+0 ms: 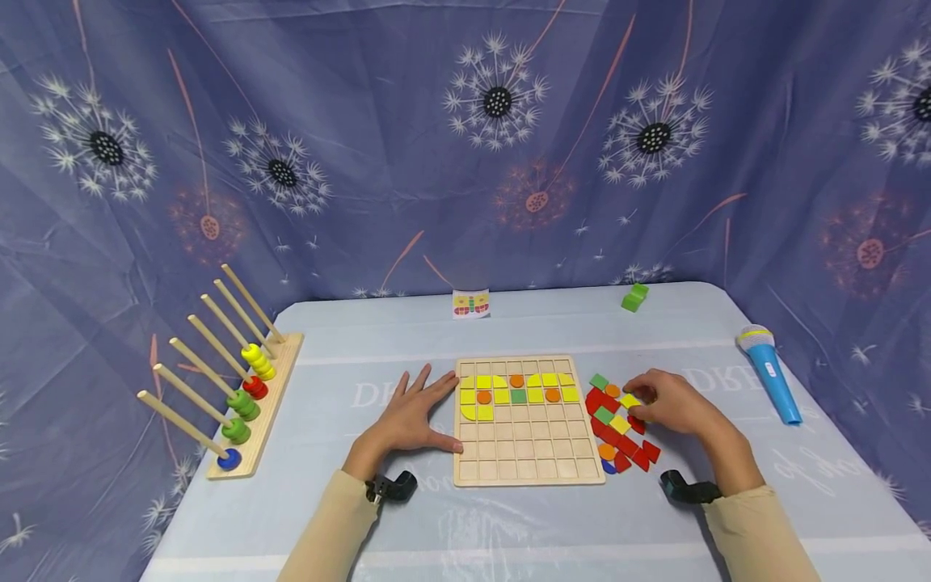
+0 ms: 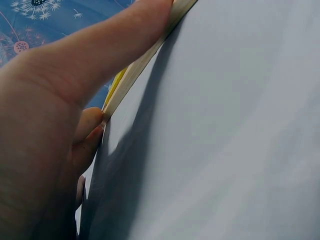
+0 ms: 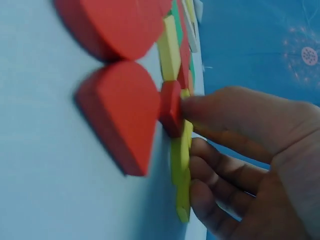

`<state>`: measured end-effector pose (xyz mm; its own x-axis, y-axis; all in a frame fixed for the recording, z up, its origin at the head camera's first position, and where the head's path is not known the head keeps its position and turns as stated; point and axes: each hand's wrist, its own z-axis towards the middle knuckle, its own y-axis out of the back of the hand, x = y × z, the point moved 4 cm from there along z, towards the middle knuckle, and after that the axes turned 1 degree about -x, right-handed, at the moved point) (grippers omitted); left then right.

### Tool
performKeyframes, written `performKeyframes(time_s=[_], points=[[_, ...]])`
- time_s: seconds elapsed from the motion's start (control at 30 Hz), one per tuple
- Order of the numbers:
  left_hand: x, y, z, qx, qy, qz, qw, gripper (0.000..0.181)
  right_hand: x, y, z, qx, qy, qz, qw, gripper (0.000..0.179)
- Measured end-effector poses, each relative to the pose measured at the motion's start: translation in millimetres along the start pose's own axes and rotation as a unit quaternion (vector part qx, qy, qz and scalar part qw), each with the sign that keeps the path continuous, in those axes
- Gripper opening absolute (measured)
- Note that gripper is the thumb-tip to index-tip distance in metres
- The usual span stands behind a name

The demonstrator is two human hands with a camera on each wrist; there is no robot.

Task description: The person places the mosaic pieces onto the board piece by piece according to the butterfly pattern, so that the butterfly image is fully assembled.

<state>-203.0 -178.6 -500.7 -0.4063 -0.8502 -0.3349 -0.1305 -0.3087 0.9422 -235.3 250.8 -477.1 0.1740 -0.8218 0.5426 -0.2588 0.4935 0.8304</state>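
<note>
A wooden grid board (image 1: 527,471) lies on the table, its upper rows holding yellow tiles (image 1: 485,412), orange discs (image 1: 516,381) and a green square (image 1: 519,396). My left hand (image 1: 410,416) is spread at the board's left side, with thumb and fingertips at the wooden edge (image 2: 131,75). To the right of the board, my right hand (image 1: 672,402) reaches over a loose pile of tiles. Its thumb and index finger pinch a yellow tile (image 1: 629,401). In the right wrist view, the thumb overlaps a red tile (image 3: 170,107), with yellow tiles (image 3: 180,162) beside the curled fingers.
A wooden peg stand (image 1: 280,368) with coloured rings is at the left. At the back lie a small patterned card (image 1: 470,304) and green blocks (image 1: 635,297). A blue toy microphone (image 1: 773,376) lies far right. Red tiles (image 1: 627,444) spread near the board's right edge.
</note>
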Motion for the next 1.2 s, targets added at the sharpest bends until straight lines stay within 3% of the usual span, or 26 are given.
performKeyframes(time_s=[0.5,0.83,1.2], points=[[0.2,-1.3,-1.4,-0.004,-0.004,0.003,1.0,0.121,6.1,-4.8,5.7,-0.035,-0.019,-0.014,0.9991,0.042],[-1.2,0.6,-0.7,-0.005,-0.002,0.004,1.0,0.121,44.9,-18.4,16.3,-0.032,0.042,-0.01,0.9986,0.035],[0.0,-0.2,-0.2,-0.003,-0.004,0.003,1.0,0.121,96.5,-37.2,27.8,-0.024,0.138,-0.021,0.9899,0.033]])
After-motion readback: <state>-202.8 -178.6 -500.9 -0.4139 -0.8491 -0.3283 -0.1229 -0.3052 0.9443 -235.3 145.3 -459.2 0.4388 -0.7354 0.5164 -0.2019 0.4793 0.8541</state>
